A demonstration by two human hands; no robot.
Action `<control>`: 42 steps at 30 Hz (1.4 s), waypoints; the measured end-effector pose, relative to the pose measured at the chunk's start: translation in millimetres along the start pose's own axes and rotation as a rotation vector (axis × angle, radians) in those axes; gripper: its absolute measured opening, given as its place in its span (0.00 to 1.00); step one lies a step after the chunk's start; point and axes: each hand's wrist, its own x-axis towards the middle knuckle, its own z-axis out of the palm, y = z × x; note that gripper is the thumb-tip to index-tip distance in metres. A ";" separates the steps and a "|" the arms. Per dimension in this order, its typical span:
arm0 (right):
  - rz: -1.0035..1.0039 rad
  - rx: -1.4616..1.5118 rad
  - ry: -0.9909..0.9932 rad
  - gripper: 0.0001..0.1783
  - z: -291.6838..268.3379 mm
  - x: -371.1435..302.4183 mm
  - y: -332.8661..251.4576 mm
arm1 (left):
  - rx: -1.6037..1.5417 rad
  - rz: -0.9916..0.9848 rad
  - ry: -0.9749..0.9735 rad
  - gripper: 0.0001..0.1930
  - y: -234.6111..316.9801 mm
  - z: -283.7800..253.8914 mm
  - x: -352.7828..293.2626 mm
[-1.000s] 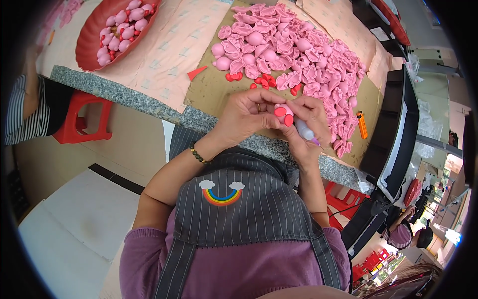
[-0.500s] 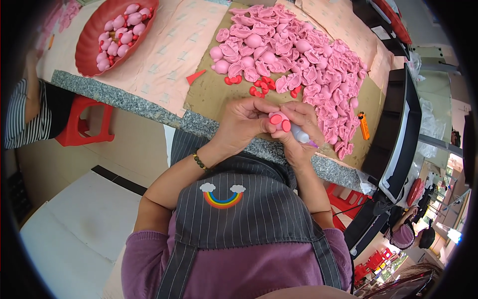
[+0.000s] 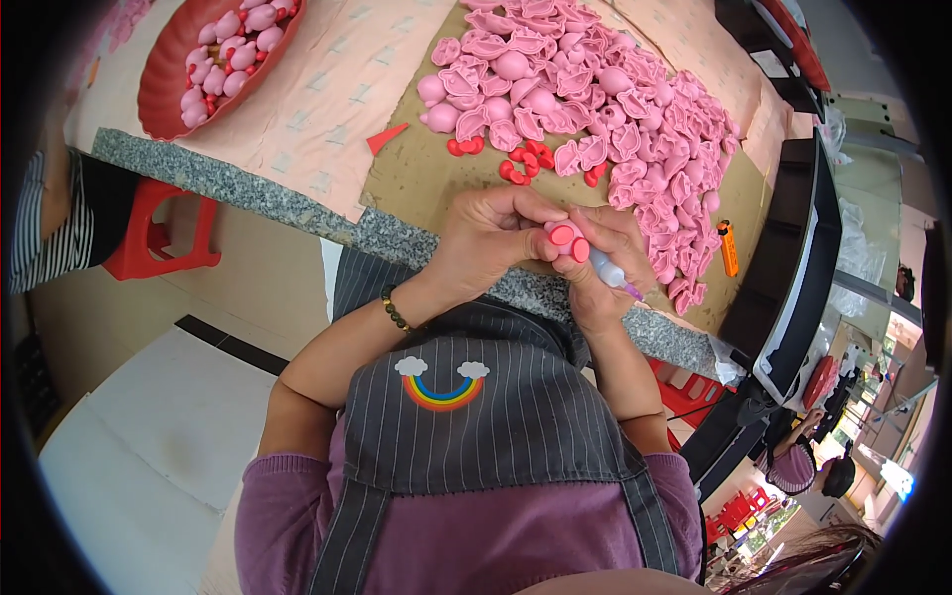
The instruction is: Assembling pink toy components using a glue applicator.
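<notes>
In front of my apron, my left hand [image 3: 486, 243] pinches a small pink toy part with two round red feet [image 3: 568, 241] between thumb and fingers. My right hand [image 3: 613, 248] touches the same part with its fingertips. Held inside that hand is a small clear squeeze bottle [image 3: 607, 270] with a purple tip, which points down to the right, away from the part. Just beyond my hands, small red pieces [image 3: 526, 162] lie on a brown board [image 3: 412, 188]. A large heap of pink moulded parts [image 3: 585, 104] covers much of that board.
A red scalloped bowl [image 3: 159, 94] with pink and red toys stands far left. A red pointed piece [image 3: 386, 138] and an orange cutter-like tool [image 3: 728, 248] lie on the board. Black trays [image 3: 778, 238] flank the right side. Someone in a striped garment [image 3: 59, 213] is at left.
The pink part has tilted a little in my fingers, and its red feet have turned slightly. More of the squeeze bottle shows, its tip farther right. The whole view has shifted slightly.
</notes>
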 end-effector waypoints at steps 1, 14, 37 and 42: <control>-0.013 -0.019 -0.005 0.20 -0.1 0.1 0.0 | 0.012 0.011 -0.005 0.07 -0.4 -0.4 -0.1; -0.023 -0.032 0.000 0.20 0.9 -0.5 -0.7 | 0.032 0.015 0.009 0.07 -2.0 -1.4 -0.1; -0.423 -0.321 -0.035 0.19 7.2 18.9 -0.9 | -0.051 -0.120 -0.076 0.11 6.0 -11.6 -1.6; -0.432 -0.318 -0.026 0.19 7.5 16.5 1.8 | -0.062 -0.119 -0.079 0.11 3.9 -11.7 -1.6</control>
